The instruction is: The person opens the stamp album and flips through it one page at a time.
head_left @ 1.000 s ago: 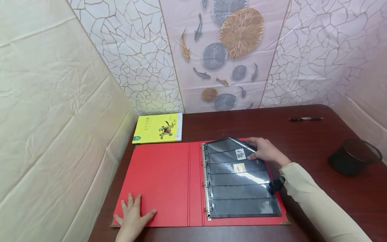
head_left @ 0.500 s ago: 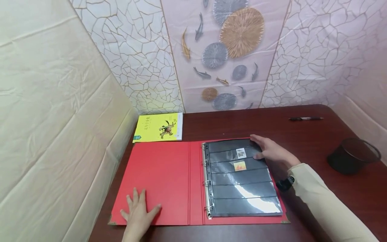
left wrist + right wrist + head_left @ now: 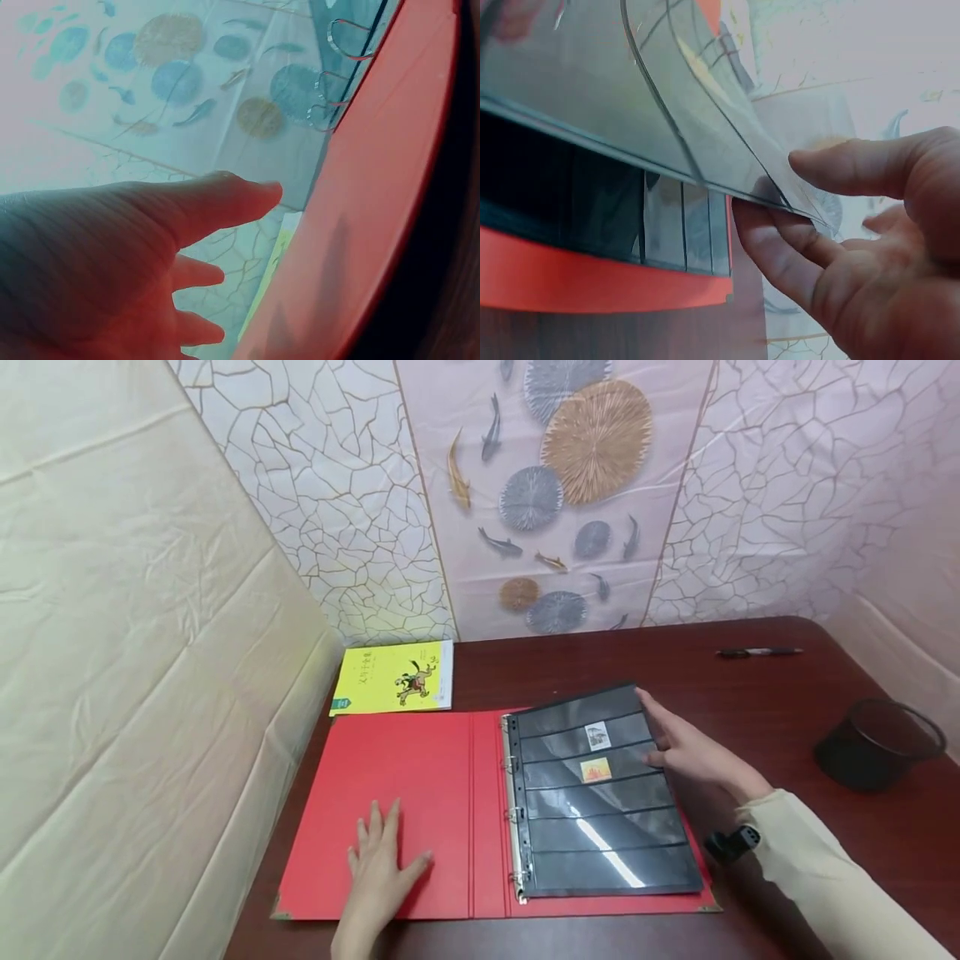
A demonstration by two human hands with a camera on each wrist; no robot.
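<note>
A red ring binder lies spread on the table, its metal rings along the middle. Black stamp pages with clear strips fill its right half. On the top stamp page, two stamps show, one greyish and one yellow-orange. My right hand holds this page by its upper right edge, fingers underneath and thumb over it; the right wrist view shows the page edge raised above another black page. My left hand, fingers spread, is over the bare left cover, casting a shadow on it.
Behind the binder's left cover lies a yellow book. A pen is at the back right, and a black mesh cup stands near the right edge. Patterned cloth hangs behind the dark wood table.
The top page's far right corner sank flat half a second ago and is now lifted. My right hand has shifted slightly right, while my left hand has moved right and away from me.
</note>
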